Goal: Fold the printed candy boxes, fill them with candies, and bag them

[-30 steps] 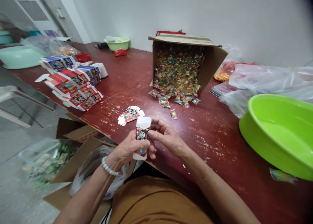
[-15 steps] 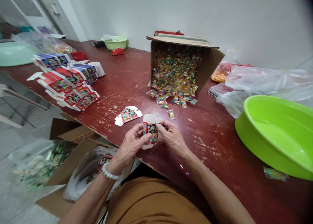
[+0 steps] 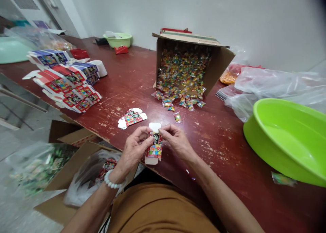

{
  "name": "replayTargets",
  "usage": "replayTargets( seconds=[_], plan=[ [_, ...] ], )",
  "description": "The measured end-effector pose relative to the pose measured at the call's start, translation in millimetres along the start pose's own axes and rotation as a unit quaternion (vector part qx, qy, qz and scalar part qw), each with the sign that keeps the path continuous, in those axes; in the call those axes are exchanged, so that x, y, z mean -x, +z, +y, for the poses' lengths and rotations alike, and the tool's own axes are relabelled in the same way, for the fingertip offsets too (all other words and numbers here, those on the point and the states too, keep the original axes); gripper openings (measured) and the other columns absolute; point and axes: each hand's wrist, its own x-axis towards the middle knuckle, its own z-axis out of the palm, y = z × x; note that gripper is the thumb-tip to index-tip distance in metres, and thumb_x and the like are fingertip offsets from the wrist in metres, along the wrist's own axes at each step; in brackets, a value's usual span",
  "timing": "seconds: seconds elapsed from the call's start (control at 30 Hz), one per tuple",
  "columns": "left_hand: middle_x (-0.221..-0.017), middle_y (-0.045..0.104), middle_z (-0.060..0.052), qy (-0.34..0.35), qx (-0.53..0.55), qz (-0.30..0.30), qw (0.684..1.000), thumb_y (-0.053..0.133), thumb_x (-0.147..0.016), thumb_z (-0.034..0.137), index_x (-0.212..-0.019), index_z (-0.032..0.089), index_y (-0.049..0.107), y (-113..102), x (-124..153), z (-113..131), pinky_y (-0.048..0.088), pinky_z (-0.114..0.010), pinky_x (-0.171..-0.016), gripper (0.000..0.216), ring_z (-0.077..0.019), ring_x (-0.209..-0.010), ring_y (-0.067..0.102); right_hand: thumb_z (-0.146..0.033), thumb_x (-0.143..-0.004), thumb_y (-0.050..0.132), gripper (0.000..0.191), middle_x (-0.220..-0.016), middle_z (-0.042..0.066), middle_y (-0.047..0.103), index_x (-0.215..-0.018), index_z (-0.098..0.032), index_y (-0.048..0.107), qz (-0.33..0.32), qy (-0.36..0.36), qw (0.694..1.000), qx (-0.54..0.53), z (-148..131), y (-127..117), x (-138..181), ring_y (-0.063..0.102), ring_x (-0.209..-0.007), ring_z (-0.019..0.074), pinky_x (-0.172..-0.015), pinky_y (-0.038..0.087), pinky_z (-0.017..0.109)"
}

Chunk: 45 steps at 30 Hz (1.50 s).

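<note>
Small printed carton (image 3: 154, 145) pinched upright between left hand (image 3: 132, 150) and right hand (image 3: 176, 142), both grips clamped on its upper sides above the table (image 3: 224, 138) edge, flat carton blank (image 3: 132, 118) just beyond, spilled candy box (image 3: 188, 65) farther off.

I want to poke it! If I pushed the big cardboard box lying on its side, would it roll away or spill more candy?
The cardboard box probably wouldn't roll: it has flat sides and lies on one. A push would likely slide it over the table. Its open mouth faces forward, with wrapped candies already spilled out, so more might tumble. It looks well filled, so perhaps heavier than expected.
</note>
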Motion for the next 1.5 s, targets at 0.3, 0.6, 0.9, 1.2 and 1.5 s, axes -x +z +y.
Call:
replayTargets(
  seconds=[0.3,0.6,0.9,1.2,1.5],
  plan=[
    [-0.078,0.069,0.004,-0.001,0.038,0.018,0.999,0.083,-0.075,0.034,-0.102,0.023,0.054,3.4,-2.1,-2.6,0.052,-0.020,-0.060,0.042,-0.0113,-0.064,0.064,-0.039,-0.066,0.085,0.029,-0.074,0.000,0.070,-0.079,-0.018,0.070,-0.071,0.024,0.997,-0.014,-9.9,-7.1,-7.4,0.060,-0.065,0.0122,-0.067,0.049,0.027],
    [-0.069,0.069,-0.004,-0.169,0.106,-0.050,0.979,0.056,-0.087,0.067,-0.109,0.016,0.059,11.4,4.5,-6.9,0.045,-0.021,-0.037,0.056,-0.0144,-0.039,0.061,-0.047,-0.087,0.069,0.027,-0.086,0.003,0.071,-0.090,-0.020,0.073,-0.088,-0.023,0.992,0.084,-1.7,-4.8,9.5,0.062,-0.061,0.0125,-0.057,0.050,0.025],
    [-0.064,0.070,-0.006,-0.113,0.021,-0.061,0.992,0.043,-0.089,0.073,-0.092,0.013,0.071,7.0,-1.1,-14.5,0.044,-0.022,-0.039,0.066,-0.0126,-0.039,0.058,-0.030,-0.068,0.082,0.019,-0.070,-0.001,0.071,-0.073,-0.018,0.069,-0.075,0.041,0.995,0.054,-25.2,-2.1,-11.1,0.061,-0.059,0.0108,-0.059,0.050,0.024],
    [-0.074,0.072,-0.004,-0.090,0.031,-0.068,0.993,0.052,-0.089,0.067,-0.131,0.019,0.062,2.0,-1.7,-17.1,0.047,-0.022,-0.040,0.064,-0.0126,-0.041,0.059,-0.030,-0.090,0.062,0.014,-0.103,0.005,0.073,-0.081,-0.021,0.068,-0.173,-0.075,0.971,0.148,-25.4,-6.6,3.5,0.065,-0.084,0.0183,-0.076,0.053,0.034],
    [-0.091,0.072,-0.003,-0.122,0.129,-0.048,0.983,0.076,-0.080,0.043,-0.122,0.024,0.055,7.1,-14.3,-19.7,0.056,-0.024,-0.055,0.051,-0.0155,-0.063,0.069,-0.029,-0.095,0.056,0.018,-0.102,0.007,0.065,-0.099,-0.020,0.071,-0.061,-0.098,0.904,0.412,-8.0,-38.1,-43.0,0.060,-0.093,0.0204,-0.087,0.046,0.034]
  ],
)
